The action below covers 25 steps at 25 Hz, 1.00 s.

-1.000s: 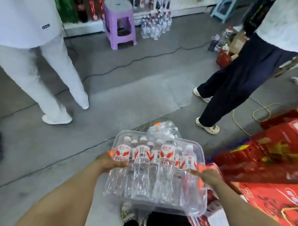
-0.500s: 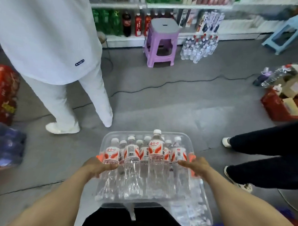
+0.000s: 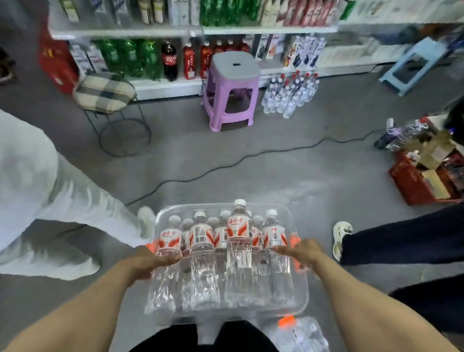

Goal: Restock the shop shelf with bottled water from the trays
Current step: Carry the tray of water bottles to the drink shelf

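Observation:
I carry a clear plastic tray (image 3: 301,293) in front of my body, filled with several water bottles (image 3: 237,245) that have white caps and red-and-white labels. My left hand (image 3: 152,263) grips the tray's left side and my right hand (image 3: 300,252) grips its right side, both near orange clips. Across the grey floor ahead stands the shop shelf (image 3: 194,32), stocked with green, red and dark drink bottles. A cluster of water bottles (image 3: 290,94) stands on the floor in front of the shelf. Another tray of bottles (image 3: 306,341) lies below, at my feet.
A purple stool (image 3: 230,90) stands before the shelf, a cushioned wire stool (image 3: 109,96) to its left, a blue stool (image 3: 414,64) far right. A black cable (image 3: 226,165) crosses the floor. A person in white (image 3: 25,193) stands left, dark-trousered legs (image 3: 408,242) right, red crates (image 3: 425,179) beyond.
The view has swung left and up toward the shelf, which now fills the top. The tray stays gripped in both hands. The person in white is now at my left, the red cartons are gone.

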Tool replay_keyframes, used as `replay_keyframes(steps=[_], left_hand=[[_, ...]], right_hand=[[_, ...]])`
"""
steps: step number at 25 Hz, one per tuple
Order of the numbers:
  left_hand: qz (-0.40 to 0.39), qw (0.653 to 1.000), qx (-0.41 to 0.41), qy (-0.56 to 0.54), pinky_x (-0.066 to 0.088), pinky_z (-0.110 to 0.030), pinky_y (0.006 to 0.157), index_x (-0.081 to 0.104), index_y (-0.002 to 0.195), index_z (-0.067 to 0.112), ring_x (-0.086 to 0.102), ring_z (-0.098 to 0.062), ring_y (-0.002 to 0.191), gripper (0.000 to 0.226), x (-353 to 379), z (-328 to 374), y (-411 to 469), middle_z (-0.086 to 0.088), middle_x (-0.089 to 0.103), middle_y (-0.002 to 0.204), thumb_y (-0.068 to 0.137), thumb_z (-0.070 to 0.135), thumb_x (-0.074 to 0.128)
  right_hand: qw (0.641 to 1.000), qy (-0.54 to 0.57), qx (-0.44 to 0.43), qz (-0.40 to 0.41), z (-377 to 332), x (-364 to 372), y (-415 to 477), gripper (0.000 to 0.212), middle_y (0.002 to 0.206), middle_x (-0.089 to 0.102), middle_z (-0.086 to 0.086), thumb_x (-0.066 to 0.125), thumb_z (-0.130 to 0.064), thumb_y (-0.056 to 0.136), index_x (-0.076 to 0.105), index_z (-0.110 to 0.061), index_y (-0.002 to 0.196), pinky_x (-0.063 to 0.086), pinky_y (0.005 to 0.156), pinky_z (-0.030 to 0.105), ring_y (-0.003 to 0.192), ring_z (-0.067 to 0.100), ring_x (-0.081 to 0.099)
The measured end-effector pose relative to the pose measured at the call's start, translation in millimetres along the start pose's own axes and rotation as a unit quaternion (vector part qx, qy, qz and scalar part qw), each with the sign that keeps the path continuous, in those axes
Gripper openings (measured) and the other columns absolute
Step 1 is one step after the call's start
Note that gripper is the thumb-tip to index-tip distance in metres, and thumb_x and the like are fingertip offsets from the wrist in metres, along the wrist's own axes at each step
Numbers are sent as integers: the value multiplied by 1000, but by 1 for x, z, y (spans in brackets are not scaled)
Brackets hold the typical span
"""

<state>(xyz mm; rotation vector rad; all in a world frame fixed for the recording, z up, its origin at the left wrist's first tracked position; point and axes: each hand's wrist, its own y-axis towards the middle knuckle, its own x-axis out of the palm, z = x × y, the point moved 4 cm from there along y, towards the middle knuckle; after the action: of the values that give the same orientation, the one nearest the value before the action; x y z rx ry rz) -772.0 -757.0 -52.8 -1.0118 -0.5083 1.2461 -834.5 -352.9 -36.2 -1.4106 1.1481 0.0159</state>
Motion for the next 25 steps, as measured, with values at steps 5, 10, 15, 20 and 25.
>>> replay_keyframes(steps=[5,10,15,20,25], left_hand=[[58,995,-9,75,51,-27,66,57,123,20,61,-20,78,79,-79,89,69,-6,64,96,61,59,86],[90,996,-22,-12,53,-27,64,61,86,18,61,-15,76,43,-140,162,141,-1,65,86,66,42,90],[81,994,-39,-59,48,-23,57,63,91,16,61,-14,77,67,-217,209,194,-3,67,88,47,58,90],[69,989,-27,-125,49,-26,75,55,111,10,57,-20,97,71,-324,253,249,-4,61,113,63,49,89],[71,985,-29,-152,49,-43,101,58,105,16,58,-28,111,54,-444,298,291,-11,63,123,64,35,88]], right_hand=[[1000,13,11,-8,-94,-38,67,62,72,61,7,81,-64,72,65,-5,86,49,64,28,66,18,59],[1000,22,-12,-18,-215,-78,159,59,74,66,8,88,-56,68,64,-6,85,47,55,27,64,19,62],[999,-37,-30,-13,-347,-110,228,74,83,73,17,89,-65,58,67,-2,91,59,75,41,69,25,67],[996,-56,-69,-1,-500,-115,272,65,81,69,13,89,-61,62,67,-5,86,57,69,39,70,26,66],[994,-87,-64,-24,-638,-98,301,60,71,64,7,82,-64,71,62,-8,82,44,52,27,61,18,61]])
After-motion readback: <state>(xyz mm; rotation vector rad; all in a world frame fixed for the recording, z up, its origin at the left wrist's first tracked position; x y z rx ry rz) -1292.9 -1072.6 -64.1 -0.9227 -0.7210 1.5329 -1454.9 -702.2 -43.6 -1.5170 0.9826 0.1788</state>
